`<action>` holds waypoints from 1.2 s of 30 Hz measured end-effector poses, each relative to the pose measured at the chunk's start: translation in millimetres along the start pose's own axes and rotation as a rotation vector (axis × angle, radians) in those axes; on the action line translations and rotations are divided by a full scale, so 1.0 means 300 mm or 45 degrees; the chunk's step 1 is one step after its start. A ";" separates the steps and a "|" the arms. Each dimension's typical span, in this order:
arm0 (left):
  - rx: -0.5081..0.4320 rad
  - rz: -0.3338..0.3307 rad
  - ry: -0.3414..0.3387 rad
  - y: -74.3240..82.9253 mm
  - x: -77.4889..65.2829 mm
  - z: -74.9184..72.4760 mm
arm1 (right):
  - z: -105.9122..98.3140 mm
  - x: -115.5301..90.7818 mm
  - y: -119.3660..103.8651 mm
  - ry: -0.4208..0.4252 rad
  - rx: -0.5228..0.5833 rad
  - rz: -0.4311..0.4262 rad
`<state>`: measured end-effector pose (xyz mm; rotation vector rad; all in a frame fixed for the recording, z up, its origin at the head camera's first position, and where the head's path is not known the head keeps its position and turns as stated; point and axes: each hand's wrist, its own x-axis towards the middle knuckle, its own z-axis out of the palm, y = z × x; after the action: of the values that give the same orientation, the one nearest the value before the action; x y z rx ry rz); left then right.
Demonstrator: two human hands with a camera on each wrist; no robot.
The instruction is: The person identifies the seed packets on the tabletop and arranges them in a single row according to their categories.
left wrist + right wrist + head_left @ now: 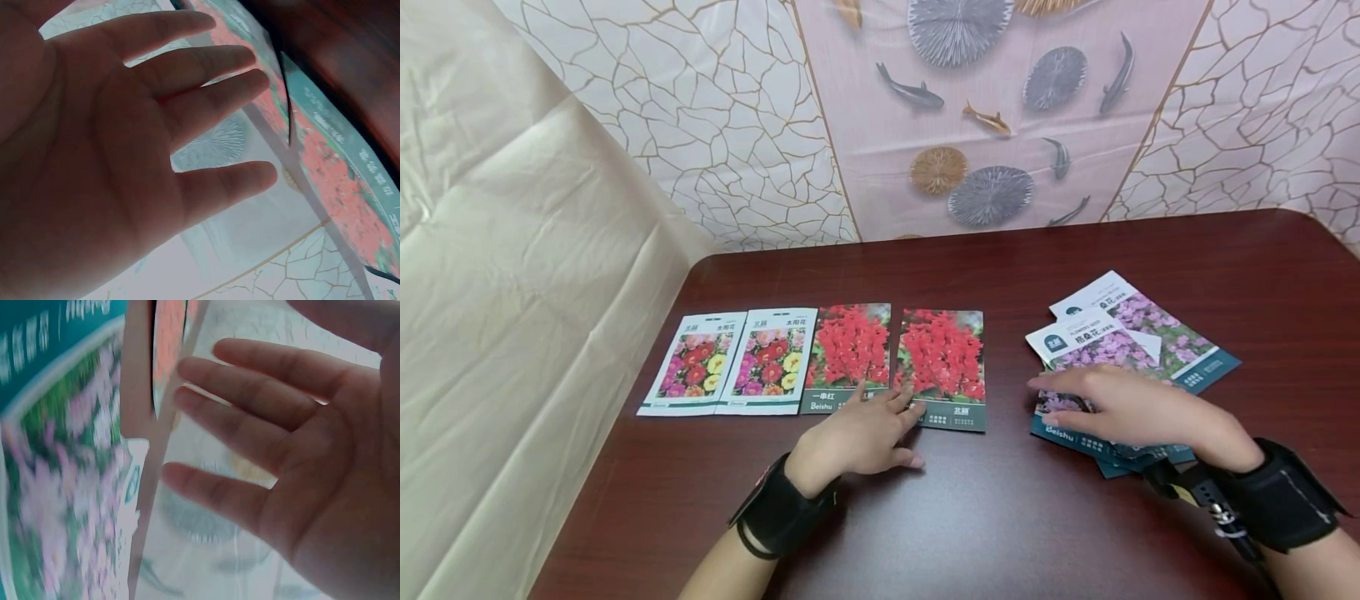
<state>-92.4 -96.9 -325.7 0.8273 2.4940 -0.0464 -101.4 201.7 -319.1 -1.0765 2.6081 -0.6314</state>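
Note:
Two seed packets with red flowers, one on the left (852,337) and one on the right (942,350), lie side by side in the head view. My left hand (865,429) reaches over their lower edges with fingers spread; the left wrist view shows its palm with nothing held. On the right, overlapping packets with pink-purple flowers (1176,333) form a loose pile. My right hand (1127,408) hovers over this pile, fingers extended and partly covering it. In the right wrist view, the right palm (312,456) holds nothing, beside a pink-purple packet (56,487).
Two white-bordered packets with mixed-colour flowers, one outer (696,367) and one inner (767,362), continue the row at left. All packets lie on a dark red-brown table (985,517). A patterned cloth (865,125) hangs behind, and a cream cloth (512,292) borders the left side.

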 end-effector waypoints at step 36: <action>0.039 -0.009 -0.025 0.013 -0.001 0.007 | 0.134 0.056 -0.048 -0.179 0.025 -0.174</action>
<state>-89.1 -94.3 -327.0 0.8267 2.4838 -0.0947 -88.9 168.6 -348.5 -1.2537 2.4200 -0.5860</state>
